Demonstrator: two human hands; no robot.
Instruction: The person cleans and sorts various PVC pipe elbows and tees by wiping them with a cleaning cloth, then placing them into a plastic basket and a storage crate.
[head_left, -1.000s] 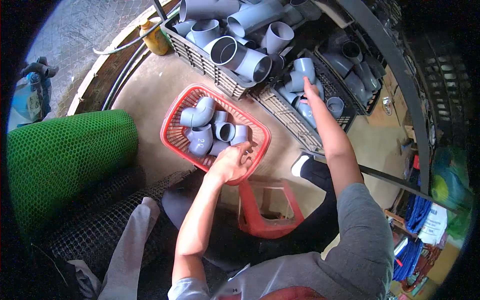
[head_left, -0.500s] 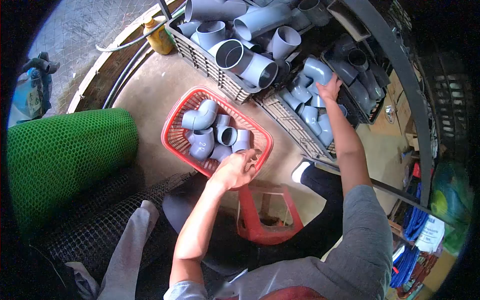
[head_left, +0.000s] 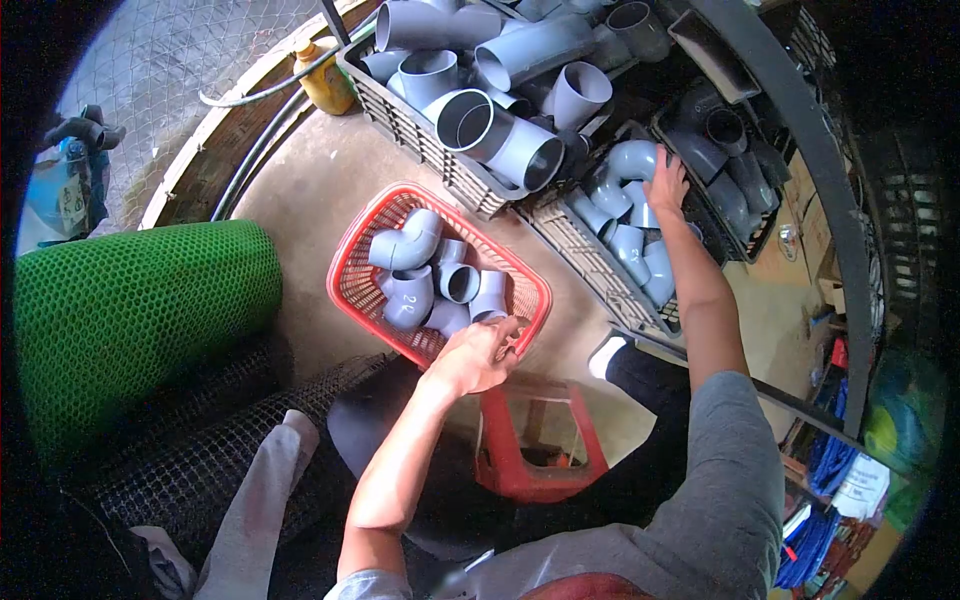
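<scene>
The fingers of my left hand (head_left: 472,358) curl over the near rim of a red plastic basket (head_left: 345,255). In this basket lie several grey pipe elbows (head_left: 408,298), one marked in white, and other short fittings. My right hand (head_left: 667,187) is over a dark crate (head_left: 575,245) to the right, its fingers apart beside a grey pipe elbow (head_left: 632,160). That elbow lies on top of the other fittings in the crate. Whether the fingertips touch it cannot be made out.
A crate (head_left: 400,120) piled with larger grey pipe fittings stands at the back. Another crate (head_left: 745,240) holds darker elbows at right. A red stool (head_left: 500,440) is below the basket. Green mesh roll (head_left: 150,320) lies left; a yellow bottle (head_left: 325,85) stands behind.
The elbow in my right hand has been lowered onto the crate's fittings, and the fingers have spread off it. My left hand stays at the basket rim. The view has shifted slightly.
</scene>
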